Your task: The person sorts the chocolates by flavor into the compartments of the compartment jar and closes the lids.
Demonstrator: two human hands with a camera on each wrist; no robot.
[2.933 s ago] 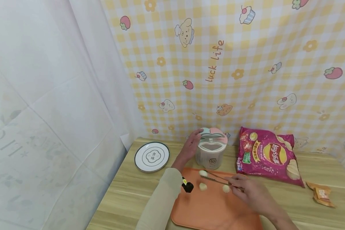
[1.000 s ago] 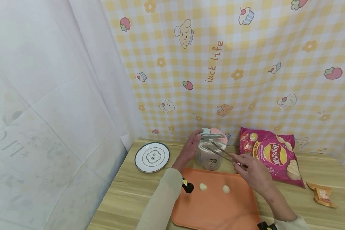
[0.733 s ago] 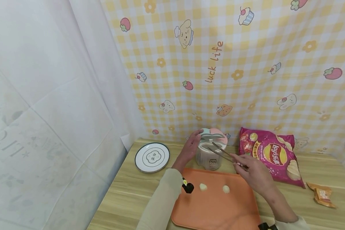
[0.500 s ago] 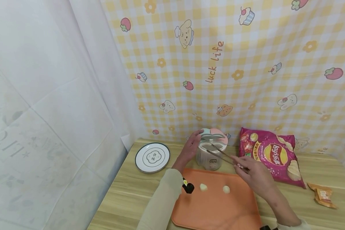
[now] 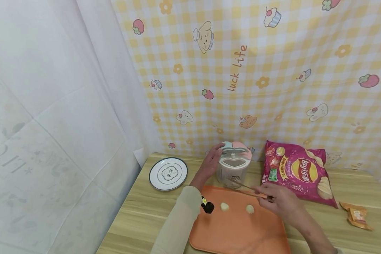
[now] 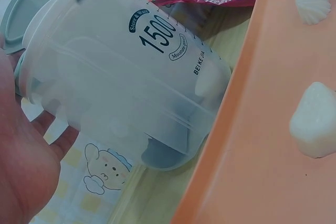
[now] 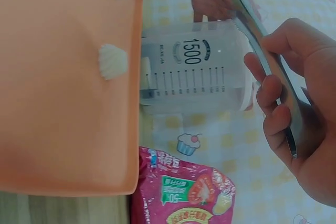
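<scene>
Tongs pinched in right hand over tray, left hand cupping jar, probably best lowered squarely around nearer dumpling.

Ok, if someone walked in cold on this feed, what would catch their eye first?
Probably the orange tray at the table's near edge, with two pale shell-shaped pieces on it, and the right hand holding metal tongs low over its far side. Just behind stands the clear 1500 container, its pink and green lid flipped up, the left hand gripping its side. The magenta crisp bag lies to its right.
</scene>
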